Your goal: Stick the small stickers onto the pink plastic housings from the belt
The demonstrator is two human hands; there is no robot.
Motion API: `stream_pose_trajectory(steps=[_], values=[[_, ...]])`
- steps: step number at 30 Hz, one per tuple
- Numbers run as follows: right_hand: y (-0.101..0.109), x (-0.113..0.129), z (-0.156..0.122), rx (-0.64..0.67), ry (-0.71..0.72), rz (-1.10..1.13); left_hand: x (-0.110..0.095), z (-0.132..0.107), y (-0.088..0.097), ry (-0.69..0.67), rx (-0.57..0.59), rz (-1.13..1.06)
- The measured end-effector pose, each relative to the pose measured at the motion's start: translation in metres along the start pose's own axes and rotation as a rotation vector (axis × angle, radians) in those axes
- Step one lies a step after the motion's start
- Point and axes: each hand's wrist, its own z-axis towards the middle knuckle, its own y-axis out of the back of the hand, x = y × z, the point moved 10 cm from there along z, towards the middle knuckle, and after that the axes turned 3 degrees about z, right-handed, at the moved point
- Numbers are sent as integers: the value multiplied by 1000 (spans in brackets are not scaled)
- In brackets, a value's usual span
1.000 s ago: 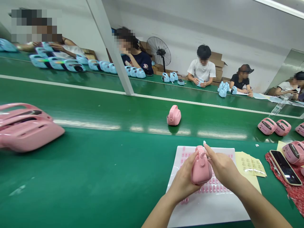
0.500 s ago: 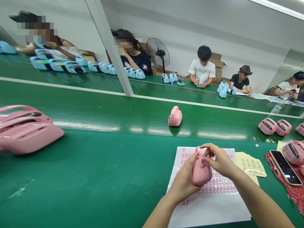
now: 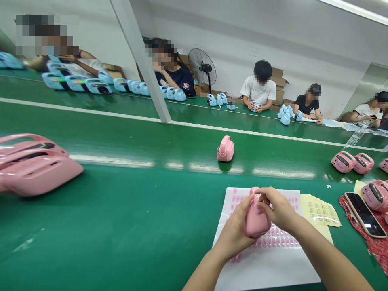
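My left hand (image 3: 235, 230) wraps round a small pink plastic device (image 3: 257, 220) and holds it upright over a white sticker sheet (image 3: 266, 262) covered with pink stickers. My right hand (image 3: 277, 210) is curled, with its fingertips pinched against the top of the same device. Whether a sticker lies under those fingertips is hidden. The sheet lies flat on the green table (image 3: 121, 226) in front of me.
Another pink device (image 3: 225, 149) stands on the green belt beyond. More pink devices lie at left (image 3: 33, 165) and at right (image 3: 353, 161). A phone (image 3: 365, 214) on red cloth and yellow label sheets (image 3: 321, 212) are at right. Several people sit opposite with blue devices.
My right hand has come down from an outstretched finger to a pinch on the top of the pink device. The device on the belt has drifted slightly to the right.
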Motion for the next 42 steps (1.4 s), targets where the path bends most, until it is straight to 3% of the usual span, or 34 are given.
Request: stream_pose_trajectory(steps=[5, 12, 16, 22, 26, 30, 32, 36, 39, 42], values=[[0, 23, -8, -62, 242, -176, 0, -1, 1, -2, -12, 4], [-4, 34, -24, -113, 346, -418, -2, -1, 1, -33, -20, 13], [4, 14, -21, -163, 172, -331, -5, 0, 3, -37, -30, -2], [-5, -40, -8, -38, -243, 102, -2, -3, -2, -38, 11, -56], [-16, -72, -1, 11, -398, 361, 8, -9, -5, 86, 51, -294], [-36, -97, -14, 152, -573, 542, 11, -10, -5, 163, 23, -703], [-39, -102, -22, 187, -621, 593, 15, -10, -6, 220, -40, -858], [-38, -103, -35, 205, -698, 730, 22, -7, -11, 305, -141, -969], [-25, -104, -31, 89, -681, 738, 33, -7, -13, 398, -209, -999], [9, -104, -15, -89, -577, 502, 46, -8, -21, 509, -197, -1003]])
